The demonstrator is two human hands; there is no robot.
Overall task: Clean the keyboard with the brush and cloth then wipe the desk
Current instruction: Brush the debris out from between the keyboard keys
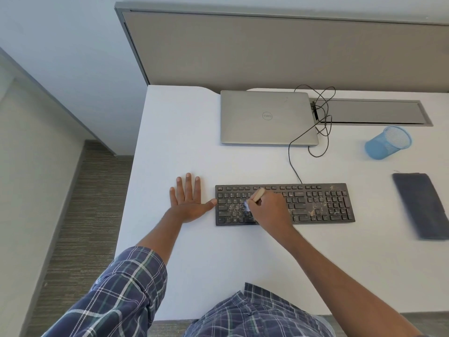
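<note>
Keyboard [315, 203] crumb-strewn | right fingers [259, 202] grip brush [259, 193] | left fingers [188, 188] flat on desk [194, 142] | blue cup [386, 143] on its side

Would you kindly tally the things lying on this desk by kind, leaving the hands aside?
keyboard: 1
laptop: 1
brush: 1
cloth: 1
pen cup: 1
Total: 5
</note>
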